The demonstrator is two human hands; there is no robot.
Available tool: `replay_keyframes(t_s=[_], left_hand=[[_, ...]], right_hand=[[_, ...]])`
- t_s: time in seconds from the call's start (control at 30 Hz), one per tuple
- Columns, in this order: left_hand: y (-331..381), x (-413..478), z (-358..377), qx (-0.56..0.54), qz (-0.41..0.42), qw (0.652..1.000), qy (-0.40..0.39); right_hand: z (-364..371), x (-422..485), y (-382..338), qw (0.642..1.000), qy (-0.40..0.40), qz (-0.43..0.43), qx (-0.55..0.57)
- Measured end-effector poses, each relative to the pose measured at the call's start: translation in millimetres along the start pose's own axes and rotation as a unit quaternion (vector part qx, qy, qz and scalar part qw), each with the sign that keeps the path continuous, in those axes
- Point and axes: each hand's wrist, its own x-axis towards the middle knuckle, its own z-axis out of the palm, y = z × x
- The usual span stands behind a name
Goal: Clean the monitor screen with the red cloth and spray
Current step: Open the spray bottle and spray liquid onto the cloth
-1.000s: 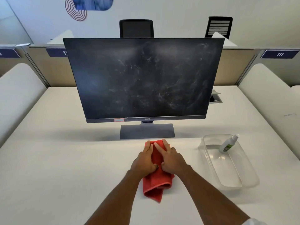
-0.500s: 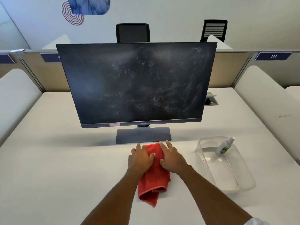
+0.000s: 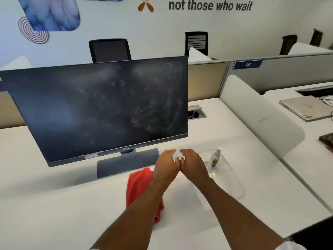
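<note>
So, why are both hands up with nothing in them?

Between jobs, I'd guess. The left hand and right hand hover side by side over the desk at centre frame. The thumbs touch or nearly so, the fingers are loosely bent, and neither hand grips anything.

And the red cloth?

Crumpled on the desk at lower centre, in front of the monitor, just below and left of the left hand. That forearm crosses over part of it. No finger touches it.

The spray?

The spray bottle leans in the far end of a clear tray, just right of the right hand, close but apart. It seems handy there, with the nozzle up, easy to pick.

The screen itself?

Upright in the left half of the frame, dark glass smeared all over. Spraying looks like the likely first step.
</note>
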Motion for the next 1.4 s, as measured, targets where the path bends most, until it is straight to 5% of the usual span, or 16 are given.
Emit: replay_keyframes(t_s=[0.33, 0.97, 1.4], left_hand=[[76, 19, 52, -0.051, 0.017, 0.998, -0.028], [93, 29, 93, -0.068, 0.036, 0.995, -0.065], [82, 39, 87, -0.130, 0.065, 0.989, -0.031]], right_hand=[[-47, -13, 71, 0.970, 0.192, 0.112, 0.093], [-46, 5, 124, 0.973, 0.168, 0.088, 0.130], [-72, 22, 94, 0.970, 0.176, 0.037, 0.164]])
